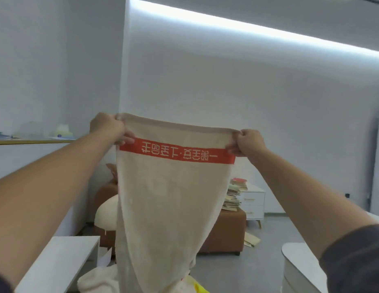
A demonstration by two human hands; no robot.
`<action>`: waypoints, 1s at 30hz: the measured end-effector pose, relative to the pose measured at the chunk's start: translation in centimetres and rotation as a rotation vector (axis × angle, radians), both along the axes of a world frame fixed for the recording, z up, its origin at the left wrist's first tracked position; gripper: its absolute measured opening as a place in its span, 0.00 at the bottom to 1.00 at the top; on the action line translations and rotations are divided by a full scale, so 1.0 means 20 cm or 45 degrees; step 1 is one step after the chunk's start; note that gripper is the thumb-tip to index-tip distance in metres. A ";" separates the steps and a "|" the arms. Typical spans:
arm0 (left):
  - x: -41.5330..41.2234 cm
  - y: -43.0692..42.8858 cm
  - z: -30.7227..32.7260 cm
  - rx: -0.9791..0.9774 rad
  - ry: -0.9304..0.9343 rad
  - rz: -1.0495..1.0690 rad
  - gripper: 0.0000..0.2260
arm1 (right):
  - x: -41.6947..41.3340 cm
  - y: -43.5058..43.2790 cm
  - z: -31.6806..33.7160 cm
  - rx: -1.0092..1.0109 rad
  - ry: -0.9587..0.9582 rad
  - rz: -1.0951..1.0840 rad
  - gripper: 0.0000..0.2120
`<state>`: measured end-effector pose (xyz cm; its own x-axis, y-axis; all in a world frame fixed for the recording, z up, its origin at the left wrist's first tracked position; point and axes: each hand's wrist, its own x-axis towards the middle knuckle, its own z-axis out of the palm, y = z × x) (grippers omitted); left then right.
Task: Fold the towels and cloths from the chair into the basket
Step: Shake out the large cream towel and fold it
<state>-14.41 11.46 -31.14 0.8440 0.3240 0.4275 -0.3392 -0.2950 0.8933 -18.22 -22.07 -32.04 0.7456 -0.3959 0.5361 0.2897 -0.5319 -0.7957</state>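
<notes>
Left hand (pixel 108 127) and right hand (pixel 246 142) each pinch a top corner of the beige terry towel with a red lettered band (pixel 173 197) — held high between them so it hangs flat, ready for folding.

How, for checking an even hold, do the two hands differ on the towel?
The left hand holds its corner higher than the right hand. The right hand's fingers overlap the end of the red band; the left hand's sit mostly above it. Both pinch top corners of the towel.
</notes>
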 end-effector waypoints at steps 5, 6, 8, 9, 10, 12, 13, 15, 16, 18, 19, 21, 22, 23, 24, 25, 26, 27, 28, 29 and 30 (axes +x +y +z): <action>-0.09 -0.02 0.21 -0.142 -0.473 -0.021 0.12 | -0.10 0.06 0.22 0.060 -0.353 0.073 0.15; -0.13 -0.03 0.24 -0.064 -0.515 -0.012 0.13 | -0.13 0.07 0.26 -0.004 -0.385 0.067 0.19; -0.18 -0.05 0.29 0.067 -0.539 -0.082 0.17 | -0.19 0.11 0.32 -0.100 -0.398 0.102 0.26; -0.21 -0.07 0.32 0.120 -0.549 -0.142 0.20 | -0.22 0.13 0.35 -0.137 -0.405 0.117 0.28; -0.23 -0.09 0.34 0.163 -0.548 -0.183 0.23 | -0.24 0.14 0.37 -0.166 -0.423 0.123 0.30; -0.26 -0.13 0.39 0.198 -0.588 -0.196 0.26 | -0.28 0.16 0.41 -0.196 -0.471 0.105 0.31; -0.26 -0.13 0.41 0.205 -0.603 -0.188 0.27 | -0.30 0.17 0.43 -0.212 -0.479 0.088 0.31; -0.28 -0.14 0.44 0.259 -0.539 -0.178 0.29 | -0.31 0.17 0.44 -0.291 -0.420 0.050 0.31; -0.30 -0.15 0.44 0.289 -0.518 -0.185 0.31 | -0.32 0.17 0.44 -0.334 -0.396 0.039 0.32; -0.31 -0.16 0.46 0.265 -0.595 -0.202 0.31 | -0.36 0.18 0.46 -0.352 -0.441 0.030 0.32; -0.32 -0.17 0.47 0.233 -0.648 -0.207 0.29 | -0.37 0.18 0.47 -0.341 -0.470 0.020 0.32; -0.34 -0.18 0.50 0.226 -0.689 -0.192 0.25 | -0.40 0.17 0.50 -0.367 -0.433 -0.012 0.33; -0.36 -0.18 0.50 0.237 -0.680 -0.188 0.25 | -0.41 0.18 0.50 -0.396 -0.395 -0.029 0.33; -0.36 -0.18 0.51 0.253 -0.682 -0.173 0.26 | -0.42 0.18 0.50 -0.418 -0.386 -0.036 0.33; -0.37 -0.18 0.51 0.265 -0.695 -0.150 0.27 | -0.44 0.19 0.50 -0.426 -0.408 -0.034 0.32; -0.38 -0.17 0.51 0.265 -0.704 -0.131 0.28 | -0.44 0.20 0.49 -0.426 -0.438 -0.030 0.32; -0.39 -0.17 0.50 0.261 -0.713 -0.109 0.28 | -0.46 0.20 0.49 -0.420 -0.464 -0.025 0.33; -0.40 -0.16 0.50 0.258 -0.723 -0.089 0.28 | -0.47 0.21 0.50 -0.410 -0.485 -0.025 0.33; -0.41 -0.15 0.50 0.257 -0.731 -0.081 0.28 | -0.48 0.22 0.50 -0.400 -0.504 -0.031 0.33; -0.42 -0.15 0.50 0.263 -0.738 -0.072 0.28 | -0.49 0.23 0.51 -0.393 -0.523 -0.033 0.32; -0.43 -0.15 0.50 0.278 -0.745 -0.064 0.27 | -0.50 0.24 0.51 -0.388 -0.538 -0.032 0.32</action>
